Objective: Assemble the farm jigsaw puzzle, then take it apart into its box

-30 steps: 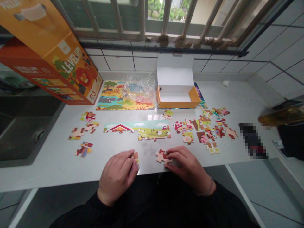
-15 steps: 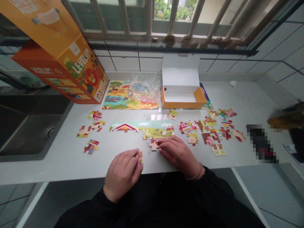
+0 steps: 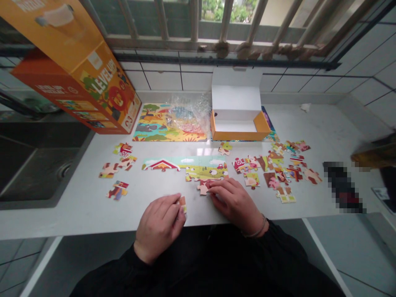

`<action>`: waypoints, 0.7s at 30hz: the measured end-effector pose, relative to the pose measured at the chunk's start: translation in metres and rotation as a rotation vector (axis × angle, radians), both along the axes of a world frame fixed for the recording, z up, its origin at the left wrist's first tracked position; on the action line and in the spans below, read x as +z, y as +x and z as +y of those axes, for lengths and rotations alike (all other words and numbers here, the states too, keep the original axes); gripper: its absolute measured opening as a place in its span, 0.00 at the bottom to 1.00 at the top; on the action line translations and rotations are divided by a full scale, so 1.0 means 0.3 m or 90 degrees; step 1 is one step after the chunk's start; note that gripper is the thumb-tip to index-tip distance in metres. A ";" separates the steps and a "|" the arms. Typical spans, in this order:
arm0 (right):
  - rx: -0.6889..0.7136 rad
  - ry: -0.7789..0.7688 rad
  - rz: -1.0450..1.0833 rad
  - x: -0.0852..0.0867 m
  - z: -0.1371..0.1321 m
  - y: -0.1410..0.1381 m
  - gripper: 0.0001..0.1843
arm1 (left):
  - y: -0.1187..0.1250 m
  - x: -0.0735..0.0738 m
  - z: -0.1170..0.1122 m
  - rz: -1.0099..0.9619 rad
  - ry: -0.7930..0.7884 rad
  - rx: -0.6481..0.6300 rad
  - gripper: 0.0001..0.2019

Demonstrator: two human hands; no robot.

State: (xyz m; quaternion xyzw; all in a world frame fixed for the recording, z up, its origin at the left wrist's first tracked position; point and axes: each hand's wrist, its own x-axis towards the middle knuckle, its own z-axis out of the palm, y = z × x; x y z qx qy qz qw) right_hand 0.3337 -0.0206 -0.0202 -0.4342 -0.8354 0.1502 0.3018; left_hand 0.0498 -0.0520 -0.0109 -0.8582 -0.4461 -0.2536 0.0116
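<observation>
While a small puzzle piece [image 3: 183, 204] is being pinched between the fingertips [image 3: 177, 202] of the left hand [image 3: 157, 228], a pink jigsaw piece [image 3: 203, 188] is being pressed onto the white countertop [image 3: 74, 218] by the curled fingers [image 3: 213, 184] of the right hand [image 3: 233, 205], just below the part-built farm puzzle [image 3: 206, 173]. Loose puzzle pieces [image 3: 275, 169] are being spread alongside; an open orange box [image 3: 239, 132] and an animal-scene puzzle [image 3: 154, 128] are being shown beyond.

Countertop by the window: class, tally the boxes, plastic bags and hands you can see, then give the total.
Boxes: 2 (orange box, open white box)
Plastic bags: 1 (plastic bag)
Hands: 2 (left hand, right hand)
Total: 5
</observation>
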 end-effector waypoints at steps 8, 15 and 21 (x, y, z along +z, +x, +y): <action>0.012 -0.008 -0.032 0.005 0.000 0.002 0.16 | 0.000 -0.002 -0.002 -0.003 0.003 0.003 0.04; -0.010 0.015 -0.050 0.012 -0.009 0.002 0.16 | 0.000 -0.005 0.002 -0.007 0.011 -0.003 0.03; -0.022 0.036 -0.062 0.006 -0.007 0.001 0.19 | -0.001 -0.005 0.000 -0.009 0.009 -0.004 0.03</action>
